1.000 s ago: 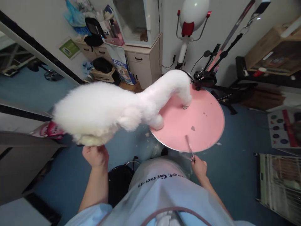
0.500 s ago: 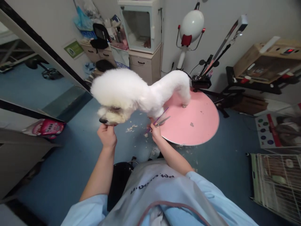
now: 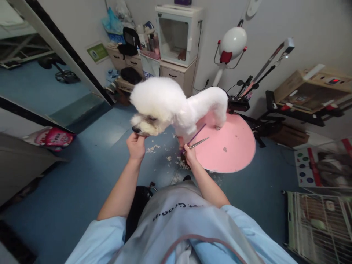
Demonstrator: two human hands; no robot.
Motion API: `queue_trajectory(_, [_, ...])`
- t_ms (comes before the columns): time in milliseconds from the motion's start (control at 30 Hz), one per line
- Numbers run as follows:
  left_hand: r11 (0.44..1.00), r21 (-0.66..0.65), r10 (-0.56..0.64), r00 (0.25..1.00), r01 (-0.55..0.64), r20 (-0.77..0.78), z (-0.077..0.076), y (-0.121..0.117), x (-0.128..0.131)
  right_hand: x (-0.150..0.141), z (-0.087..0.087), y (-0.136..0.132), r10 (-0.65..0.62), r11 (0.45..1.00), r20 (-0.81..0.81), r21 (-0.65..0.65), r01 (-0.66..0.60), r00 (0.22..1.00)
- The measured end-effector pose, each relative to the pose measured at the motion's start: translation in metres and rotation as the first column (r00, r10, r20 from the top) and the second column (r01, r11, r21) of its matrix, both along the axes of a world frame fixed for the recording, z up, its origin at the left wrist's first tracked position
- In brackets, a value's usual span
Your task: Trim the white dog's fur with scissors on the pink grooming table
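A fluffy white dog (image 3: 189, 110) with a rounded head stands on a round pink grooming table (image 3: 236, 146), its face turned to the left. My left hand (image 3: 136, 146) is closed under the dog's muzzle, fingers pinched at the chin. At the table's near left edge, beside the dog's front legs, is my right hand (image 3: 189, 154). It is closed around a pair of silver scissors (image 3: 200, 142) and a thin purple comb (image 3: 198, 133), both pointing up and to the right. The exact finger grip on them is partly hidden.
White hair clippings (image 3: 154, 148) are scattered on the blue floor. A white dryer (image 3: 233, 42) on a stand and a grooming arm (image 3: 269, 69) rise behind the table. A mirror (image 3: 55, 73) is at left, a wire cage (image 3: 324, 220) at lower right.
The view has shifted, so the room appears farther right and lower. The dog's head and my left hand have come right, closer to my right hand, which keeps its hold.
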State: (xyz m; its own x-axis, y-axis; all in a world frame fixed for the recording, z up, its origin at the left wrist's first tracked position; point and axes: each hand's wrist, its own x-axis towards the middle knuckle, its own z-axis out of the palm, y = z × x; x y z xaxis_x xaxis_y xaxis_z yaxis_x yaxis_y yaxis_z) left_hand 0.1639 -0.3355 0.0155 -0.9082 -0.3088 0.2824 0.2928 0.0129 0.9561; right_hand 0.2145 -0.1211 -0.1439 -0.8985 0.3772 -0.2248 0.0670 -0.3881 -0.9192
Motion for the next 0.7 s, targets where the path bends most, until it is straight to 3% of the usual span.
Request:
queue_trajectory(67, [0.999,0.031,-0.005,1.0,0.005,-0.002,0.0,0.001,-0.001,0.025,0.001,0.023,0.041,0.971,-0.002,0.238,-0.039,0.999])
queue_trajectory(100, [0.999,0.047,-0.007,1.0,0.007,0.002,-0.001,0.002,-0.002,0.041,0.001,0.04,0.069,0.899,0.031,0.432,-0.076,0.997])
queue_trajectory(133, [0.998,0.059,-0.01,1.0,0.009,0.006,-0.002,0.004,-0.003,0.056,0.0,0.059,0.103,0.782,0.079,0.61,-0.13,0.992])
queue_trajectory(167, [0.997,0.072,-0.012,1.0,0.012,0.003,-0.002,0.006,-0.004,0.069,0.001,0.08,0.145,0.625,0.149,0.752,-0.207,0.978])
queue_trajectory(200, [0.997,0.082,-0.016,1.0,0.016,-0.007,-0.003,0.009,-0.005,0.077,0.003,0.1,0.204,0.427,0.249,0.847,-0.315,0.947])
queue_trajectory(267, [0.995,0.099,-0.013,0.998,0.02,-0.066,-0.002,0.016,-0.008,0.077,0.011,0.136,0.252,0.012,0.445,0.886,-0.463,0.859])
queue_trajectory(300, [0.995,0.102,-0.011,0.995,0.021,-0.098,-0.002,0.019,-0.009,0.069,0.016,0.149,0.243,-0.159,0.514,0.858,-0.489,0.823])
queue_trajectory(333, [0.994,0.111,-0.002,0.992,0.016,-0.128,-0.001,0.021,-0.009,0.058,0.021,0.158,0.218,-0.29,0.555,0.822,-0.49,0.803])
queue_trajectory(367, [0.993,0.115,0.001,0.988,0.017,-0.152,0.0,0.023,-0.01,0.045,0.025,0.163,0.191,-0.383,0.577,0.788,-0.482,0.794])
queue_trajectory(433, [0.993,0.118,0.012,0.982,0.01,-0.187,0.003,0.024,-0.01,0.019,0.03,0.167,0.178,-0.503,0.628,0.72,-0.478,0.758])
queue_trajectory(500, [0.994,0.109,0.026,0.981,-0.005,-0.193,0.004,0.024,-0.009,0.002,0.032,0.168,0.252,-0.575,0.693,0.669,-0.472,0.675])
queue_trajectory(567, [0.995,0.098,0.049,0.983,-0.032,-0.179,0.006,0.023,-0.007,-0.008,0.031,0.172,0.344,-0.584,0.696,0.684,-0.437,0.63])
queue_trajectory(700, [0.993,0.096,0.081,0.987,-0.069,-0.136,0.01,0.021,-0.005,-0.015,0.035,0.183,0.343,-0.544,0.609,0.75,-0.378,0.715])
